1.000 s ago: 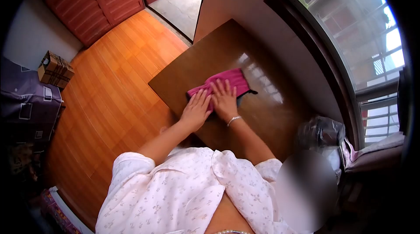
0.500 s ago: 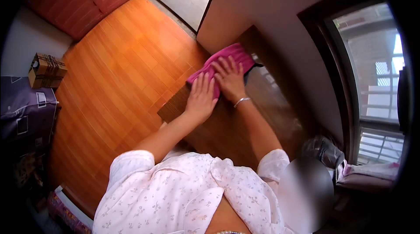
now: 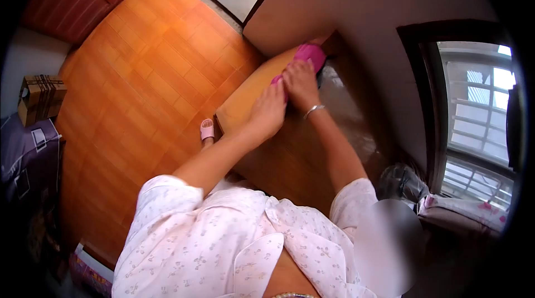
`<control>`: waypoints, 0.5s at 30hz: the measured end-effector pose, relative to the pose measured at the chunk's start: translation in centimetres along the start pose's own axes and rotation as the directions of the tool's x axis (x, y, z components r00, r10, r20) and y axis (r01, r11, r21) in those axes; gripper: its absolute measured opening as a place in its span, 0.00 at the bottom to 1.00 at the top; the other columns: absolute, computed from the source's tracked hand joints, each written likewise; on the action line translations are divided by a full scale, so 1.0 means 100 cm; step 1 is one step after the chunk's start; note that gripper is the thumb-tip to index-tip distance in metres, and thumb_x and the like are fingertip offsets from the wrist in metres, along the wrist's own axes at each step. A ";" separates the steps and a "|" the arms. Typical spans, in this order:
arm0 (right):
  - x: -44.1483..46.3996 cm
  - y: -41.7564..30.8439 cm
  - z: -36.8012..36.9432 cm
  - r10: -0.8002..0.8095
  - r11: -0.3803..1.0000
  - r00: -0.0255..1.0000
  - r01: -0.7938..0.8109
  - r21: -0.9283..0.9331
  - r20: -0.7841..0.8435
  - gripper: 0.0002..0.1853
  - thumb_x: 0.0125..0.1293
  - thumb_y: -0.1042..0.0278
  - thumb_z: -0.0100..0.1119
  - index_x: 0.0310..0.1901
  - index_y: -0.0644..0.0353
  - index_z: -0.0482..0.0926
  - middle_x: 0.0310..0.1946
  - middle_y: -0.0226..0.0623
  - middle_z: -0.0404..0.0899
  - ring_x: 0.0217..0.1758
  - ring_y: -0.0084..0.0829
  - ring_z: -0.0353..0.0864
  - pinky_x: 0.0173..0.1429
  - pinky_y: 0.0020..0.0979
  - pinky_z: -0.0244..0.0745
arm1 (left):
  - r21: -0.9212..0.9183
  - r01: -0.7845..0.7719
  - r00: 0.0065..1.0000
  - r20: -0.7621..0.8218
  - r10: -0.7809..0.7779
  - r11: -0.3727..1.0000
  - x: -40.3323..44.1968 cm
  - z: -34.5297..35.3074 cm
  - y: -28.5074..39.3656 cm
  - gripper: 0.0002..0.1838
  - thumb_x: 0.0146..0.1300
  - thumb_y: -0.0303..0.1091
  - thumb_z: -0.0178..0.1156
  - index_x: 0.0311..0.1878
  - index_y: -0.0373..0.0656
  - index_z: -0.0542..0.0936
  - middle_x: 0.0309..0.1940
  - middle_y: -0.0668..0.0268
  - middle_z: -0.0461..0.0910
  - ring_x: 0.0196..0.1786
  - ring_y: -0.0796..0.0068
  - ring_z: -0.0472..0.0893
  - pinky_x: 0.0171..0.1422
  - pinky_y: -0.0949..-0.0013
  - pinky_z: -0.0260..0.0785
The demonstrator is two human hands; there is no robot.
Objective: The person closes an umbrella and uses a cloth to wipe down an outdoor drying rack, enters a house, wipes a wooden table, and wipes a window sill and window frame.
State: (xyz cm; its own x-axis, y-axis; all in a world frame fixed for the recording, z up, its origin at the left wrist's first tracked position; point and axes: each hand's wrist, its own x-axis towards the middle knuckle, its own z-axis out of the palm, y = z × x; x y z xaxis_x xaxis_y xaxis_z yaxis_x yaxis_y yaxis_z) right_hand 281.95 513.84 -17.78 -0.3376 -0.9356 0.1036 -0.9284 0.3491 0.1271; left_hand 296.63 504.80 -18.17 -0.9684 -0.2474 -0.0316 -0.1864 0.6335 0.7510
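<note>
A pink cloth (image 3: 310,55) lies bunched at the far end of a brown, glossy wooden surface (image 3: 345,125). My right hand (image 3: 301,84) is closed on the cloth, its fingers bent over it; a silver bracelet circles that wrist. Just beside it, my left hand (image 3: 270,110) grips a smaller fold of the same cloth, fingers curled. Both arms stretch forward over the wood. A dark object shows partly behind the cloth, too hidden to name.
Orange floor planks (image 3: 150,75) spread to the left, where a cardboard box (image 3: 42,100) sits on a purple patterned bundle (image 3: 28,150). A foot in a pink slipper (image 3: 207,129) is beside the wood. On the right are a window (image 3: 479,108) and a dark plastic bag (image 3: 402,182).
My hands lay flatter on the spread cloth before; now their fingers are curled and the cloth is bunched. The view has shifted, and the slipper has come into sight.
</note>
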 end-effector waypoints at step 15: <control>-0.020 -0.094 -0.021 0.229 0.909 0.973 -0.215 0.358 0.003 0.31 0.70 0.42 0.53 0.71 0.45 0.69 0.76 0.37 0.60 0.82 0.46 0.47 0.81 0.59 0.35 | 0.043 -0.105 0.994 -0.003 0.105 0.994 -0.109 -0.043 -0.042 0.35 0.69 0.30 0.56 0.76 0.32 0.55 0.68 0.41 0.66 0.65 0.41 0.70 0.70 0.51 0.64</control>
State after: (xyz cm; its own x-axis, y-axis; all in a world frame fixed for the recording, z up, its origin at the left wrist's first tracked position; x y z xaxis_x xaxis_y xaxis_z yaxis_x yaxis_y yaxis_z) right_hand 291.67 512.57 -17.12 -0.5415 -0.8311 0.1267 -0.8267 0.4991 -0.2599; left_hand 308.65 501.69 -18.13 -0.9820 -0.1822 0.0495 -0.0911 0.6871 0.7208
